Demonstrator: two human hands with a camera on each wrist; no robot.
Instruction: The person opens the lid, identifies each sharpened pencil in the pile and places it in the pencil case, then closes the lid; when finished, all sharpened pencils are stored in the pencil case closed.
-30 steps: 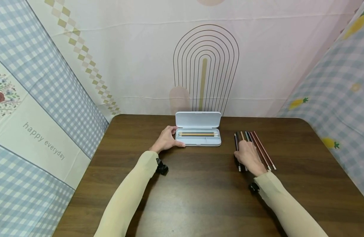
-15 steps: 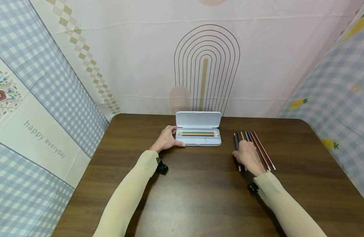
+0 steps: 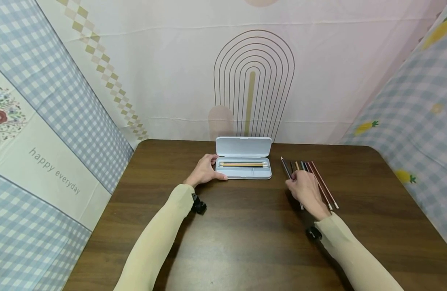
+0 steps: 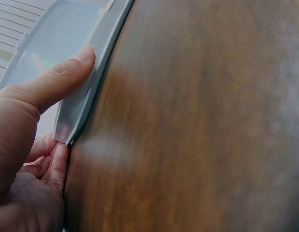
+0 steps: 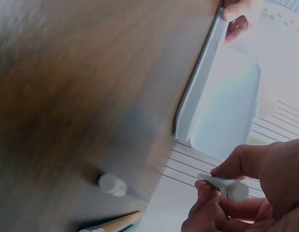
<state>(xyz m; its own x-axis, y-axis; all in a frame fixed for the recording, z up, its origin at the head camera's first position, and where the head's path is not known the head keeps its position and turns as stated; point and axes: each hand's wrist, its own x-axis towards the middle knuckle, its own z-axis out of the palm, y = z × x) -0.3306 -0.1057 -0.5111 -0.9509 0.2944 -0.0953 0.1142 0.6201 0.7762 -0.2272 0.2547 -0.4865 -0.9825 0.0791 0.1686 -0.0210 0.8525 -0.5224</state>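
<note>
My left hand [image 3: 204, 171] grips the left end of a pale blue pencil case [image 3: 238, 175], thumb over the front corner and fingers at the side. The case's lid [image 3: 243, 146] stands raised at the back. Several pencils [image 3: 243, 165] lie in its rear compartment. To the right, my right hand [image 3: 305, 188] pinches a dark pencil [image 3: 286, 168] between thumb and fingers, its point slanting away to the upper left. In the right wrist view that pencil's whitish end [image 5: 236, 190] faces the camera. Beneath and beside this hand lie more pencils, partly hidden.
Reddish pencils [image 3: 325, 184] lie fanned on the brown wooden table [image 3: 223, 242], right of my right hand. A pale patterned cloth [image 3: 172, 81] hangs behind the table's back edge. Checked cloth [image 3: 401, 133] borders the right side.
My right hand has picked the dark pencil out of the left side of the row; its point has shifted up and left. The left hand and case have stayed still.
</note>
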